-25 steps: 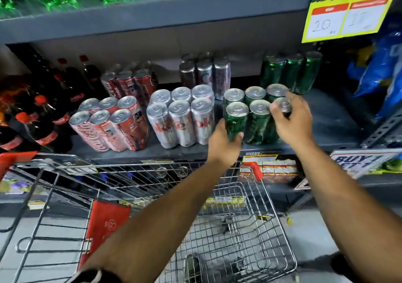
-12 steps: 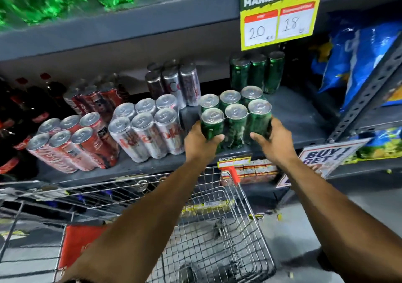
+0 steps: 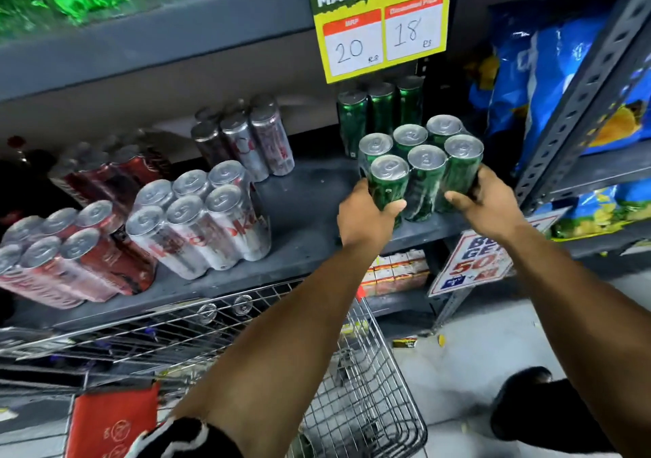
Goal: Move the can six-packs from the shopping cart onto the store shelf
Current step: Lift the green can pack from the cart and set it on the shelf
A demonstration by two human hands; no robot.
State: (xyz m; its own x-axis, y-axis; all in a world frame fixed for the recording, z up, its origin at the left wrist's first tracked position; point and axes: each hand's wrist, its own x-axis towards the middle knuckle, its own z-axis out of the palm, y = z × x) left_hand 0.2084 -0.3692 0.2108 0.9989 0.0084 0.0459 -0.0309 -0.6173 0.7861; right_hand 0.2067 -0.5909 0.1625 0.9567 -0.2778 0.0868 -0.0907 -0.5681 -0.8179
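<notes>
A green can six-pack (image 3: 421,165) stands at the front right of the grey store shelf (image 3: 303,211). My left hand (image 3: 366,216) grips its left front can and my right hand (image 3: 484,202) grips its right side. Another green pack (image 3: 378,112) stands behind it at the back. A silver six-pack (image 3: 200,218) and a red six-pack (image 3: 70,260) sit further left on the same shelf, with more silver cans (image 3: 246,140) behind. The wire shopping cart (image 3: 352,387) is below my arms.
A yellow price sign (image 3: 380,24) hangs from the shelf above. Blue snack bags (image 3: 542,80) fill the rack to the right, past a perforated steel upright (image 3: 577,98). A promo sign (image 3: 472,263) leans at the shelf's lower right. Dark bottles (image 3: 21,175) stand far left.
Both hands have slid the green six-pack to the right along the shelf, away from the silver pack, leaving a gap. My right hand dropped from the can tops to the pack's side.
</notes>
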